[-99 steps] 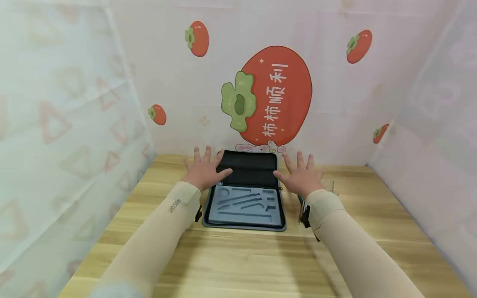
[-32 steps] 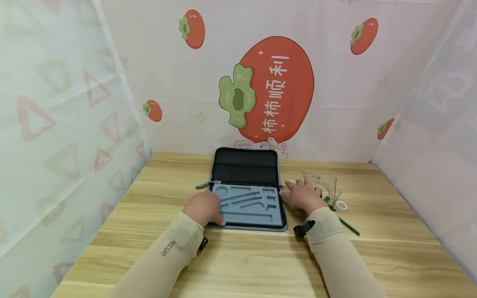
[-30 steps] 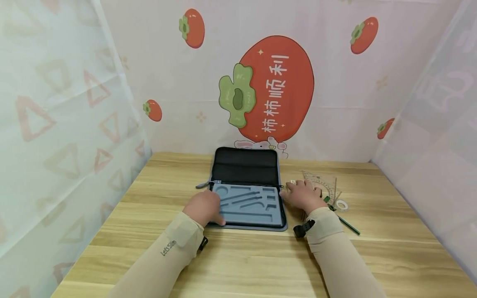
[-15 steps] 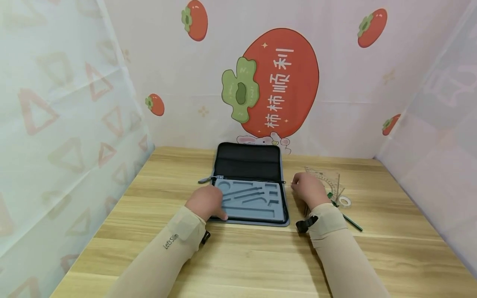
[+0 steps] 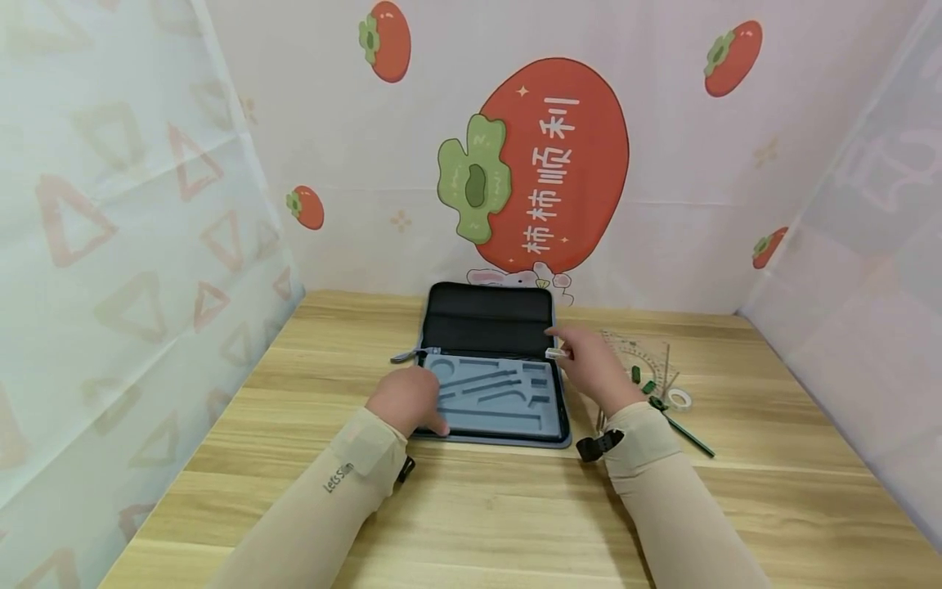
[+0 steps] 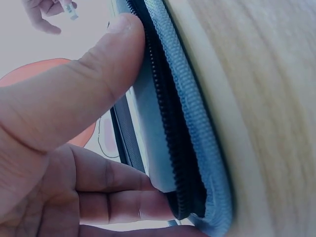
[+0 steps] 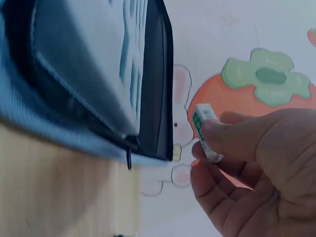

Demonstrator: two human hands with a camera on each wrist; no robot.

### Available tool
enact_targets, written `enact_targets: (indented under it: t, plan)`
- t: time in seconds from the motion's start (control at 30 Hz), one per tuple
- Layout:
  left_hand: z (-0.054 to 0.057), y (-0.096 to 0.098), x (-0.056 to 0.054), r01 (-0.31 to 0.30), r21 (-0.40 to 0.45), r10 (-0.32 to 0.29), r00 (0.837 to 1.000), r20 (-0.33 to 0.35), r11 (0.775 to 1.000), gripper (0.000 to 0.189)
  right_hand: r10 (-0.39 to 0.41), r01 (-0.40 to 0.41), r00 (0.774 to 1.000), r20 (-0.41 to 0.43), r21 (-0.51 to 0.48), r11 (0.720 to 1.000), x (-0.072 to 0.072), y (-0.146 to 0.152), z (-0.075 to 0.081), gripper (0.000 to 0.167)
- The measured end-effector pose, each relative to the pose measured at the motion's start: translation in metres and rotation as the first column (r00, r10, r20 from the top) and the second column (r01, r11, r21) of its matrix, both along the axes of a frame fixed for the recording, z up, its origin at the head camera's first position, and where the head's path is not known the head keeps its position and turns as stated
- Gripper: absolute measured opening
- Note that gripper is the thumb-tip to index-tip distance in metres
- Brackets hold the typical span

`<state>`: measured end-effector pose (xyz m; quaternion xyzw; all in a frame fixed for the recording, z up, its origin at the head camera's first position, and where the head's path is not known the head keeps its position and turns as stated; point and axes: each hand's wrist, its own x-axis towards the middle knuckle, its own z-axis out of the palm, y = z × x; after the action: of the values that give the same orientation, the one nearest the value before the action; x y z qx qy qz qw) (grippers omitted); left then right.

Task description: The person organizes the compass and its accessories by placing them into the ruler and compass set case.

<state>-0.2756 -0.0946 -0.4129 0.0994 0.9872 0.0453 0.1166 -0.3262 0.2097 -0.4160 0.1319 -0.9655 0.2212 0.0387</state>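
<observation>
A blue zip case (image 5: 489, 327) lies unfolded on the table, black lid at the back. Its grey-blue foam insert (image 5: 486, 420) has cut-out slots of various shapes. My left hand (image 5: 407, 398) holds the case's near left corner; in the left wrist view the thumb (image 6: 106, 59) lies along the zipped edge and the fingers bend against the side. Over the case's right edge, my right hand (image 5: 594, 366) pinches a small white eraser (image 7: 203, 129) with green print between thumb and fingers. It is held above the insert's back right corner.
Right of the case lie a clear protractor set square (image 5: 648, 352), small green pieces (image 5: 636, 374), a white tape roll (image 5: 679, 398) and a dark green pencil (image 5: 690, 435). The right forearm partly hides thin items there. A patterned cloth wall (image 5: 368, 262) stands behind.
Both hands came down from being spread in the air. The left took the case's corner; the right reached among the items on the right, picked up the eraser and moved left to the case.
</observation>
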Motion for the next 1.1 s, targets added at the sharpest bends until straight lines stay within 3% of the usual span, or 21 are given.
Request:
enact_targets:
  t: [0.2, 0.3, 0.43, 0.7, 0.8, 1.1]
  plan:
    - [0.001, 0.003, 0.002, 0.018, 0.027, -0.018, 1.000, -0.002, 0.999, 0.045, 0.046, -0.048, 0.997, 0.068, 0.033, 0.998, 0.001, -0.007, -0.001, 0.044]
    - [0.001, 0.002, 0.002, 0.021, 0.026, -0.021, 1.000, -0.012, 0.999, 0.045, 0.085, -0.088, 0.996, 0.037, 0.097, 0.991, -0.002, -0.009, 0.002, 0.038]
    - [0.001, 0.000, 0.001, 0.024, 0.023, -0.023, 0.999, -0.027, 0.999, 0.045, 0.141, -0.140, 0.990, 0.012, 0.199, 0.970, -0.008, -0.010, 0.009, 0.033]
    - [0.001, -0.001, 0.000, 0.037, 0.036, -0.035, 0.999, -0.034, 0.999, 0.045, 0.211, -0.216, 0.976, 0.052, 0.328, 0.920, -0.016, -0.011, 0.012, 0.028]
    - [0.001, -0.002, 0.000, 0.031, 0.031, -0.030, 0.999, -0.036, 0.999, 0.045, 0.247, -0.255, 0.967, 0.068, 0.342, 0.905, -0.019, -0.013, 0.009, 0.027]
    - [0.003, -0.005, -0.003, 0.029, -0.017, -0.029, 0.999, -0.026, 0.999, 0.041, 0.281, -0.294, 0.956, 0.087, 0.333, 0.896, -0.021, -0.023, 0.002, 0.027]
